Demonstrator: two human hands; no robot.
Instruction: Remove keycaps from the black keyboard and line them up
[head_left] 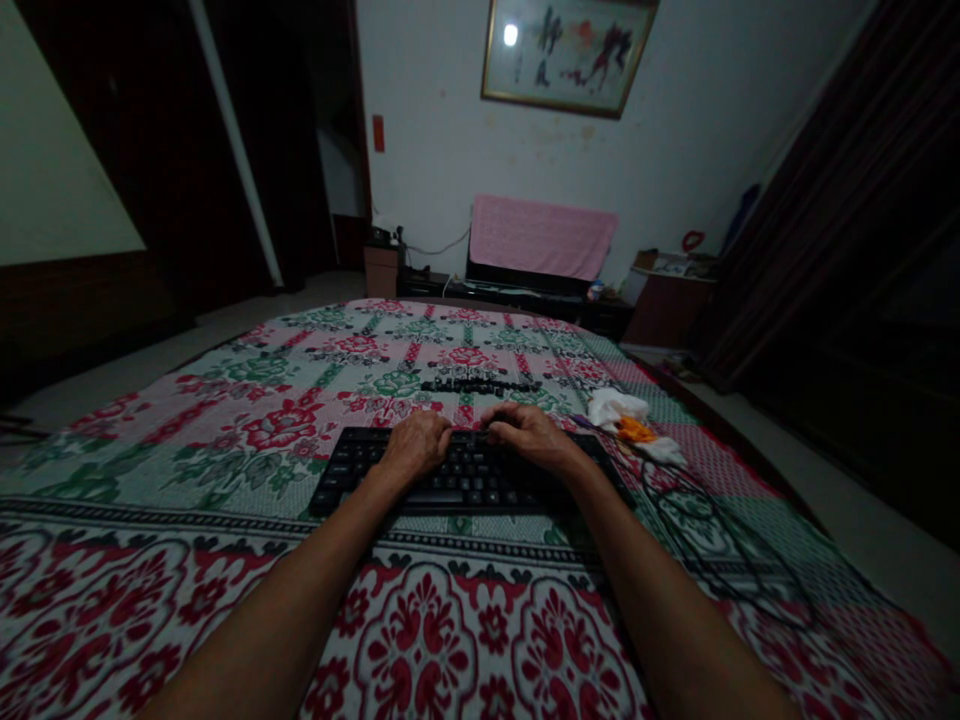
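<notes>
A black keyboard (457,494) lies flat on a flowered cloth, its long side toward me. My left hand (416,443) bends over the keyboard's upper left part, fingers curled down at its far edge and thumb side facing inward. Close by on the right, my right hand (529,435) is over the upper middle keys, its thumb and fingers closed together around something small and dark that I cannot make out. Beyond both hands, several small black pieces that look like loose keycaps (480,386) lie in a rough row on the cloth.
Right of the keyboard lie a crumpled white cloth or bag (616,408), an orange item (634,430) and a looped black cable (720,545). The patterned cloth (420,640) covers the whole surface. Farther back stands a low cabinet with a pink towel (541,237) draped above it.
</notes>
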